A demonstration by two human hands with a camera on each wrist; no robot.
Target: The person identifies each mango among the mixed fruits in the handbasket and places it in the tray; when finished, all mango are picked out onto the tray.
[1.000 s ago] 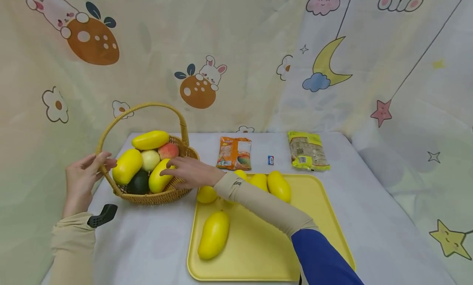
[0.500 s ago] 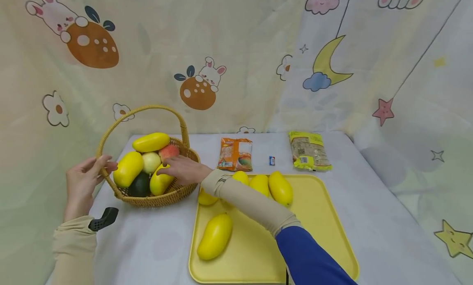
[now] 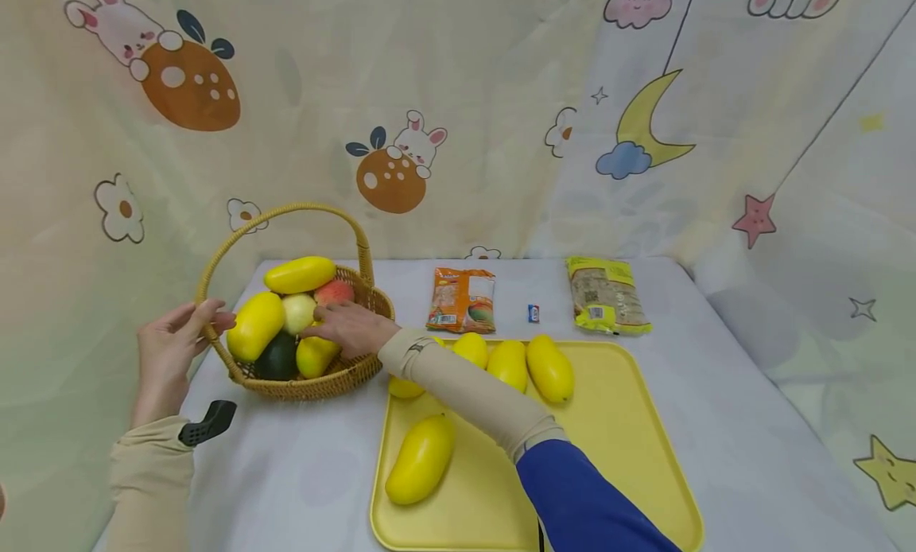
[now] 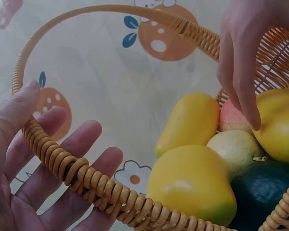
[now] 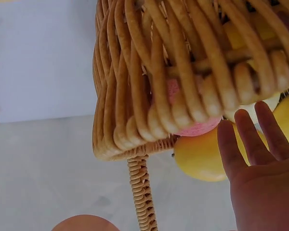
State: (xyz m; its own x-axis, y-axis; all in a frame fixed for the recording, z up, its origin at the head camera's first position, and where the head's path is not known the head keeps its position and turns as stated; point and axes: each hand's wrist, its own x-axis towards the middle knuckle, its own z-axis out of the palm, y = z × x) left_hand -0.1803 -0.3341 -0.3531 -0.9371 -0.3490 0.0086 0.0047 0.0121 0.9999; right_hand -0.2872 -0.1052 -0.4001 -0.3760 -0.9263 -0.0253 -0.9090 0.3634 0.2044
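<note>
At the left of the table in the head view, a wicker basket [image 3: 308, 390] holds three yellow mangoes, a pink peach [image 3: 334, 292], a pale round fruit [image 3: 298, 312] and a dark green fruit [image 3: 277, 359]. My left hand [image 3: 168, 349] holds the arched basket handle [image 4: 53, 154], thumb on one side and loosely bent fingers behind it. Over the basket's right side, my right hand [image 3: 355, 329] reaches in with fingers extended. Its fingertips lie at the front-right mango [image 4: 282, 127], which they touch or nearly touch. Part of that mango is hidden beneath the hand in the head view.
Right of the basket, a yellow tray [image 3: 558, 480] carries several mangoes, one of them [image 3: 421, 458] near its front left. Behind it lie an orange packet [image 3: 463, 301], a tiny blue-and-white packet [image 3: 533, 313] and a yellow bag [image 3: 608, 296]. A printed curtain [image 3: 494, 178] hangs behind.
My right hand has shifted left over the front-right mango, and its fingers have straightened from around it. The left hand stays at the handle. The head view has swung slightly left.
</note>
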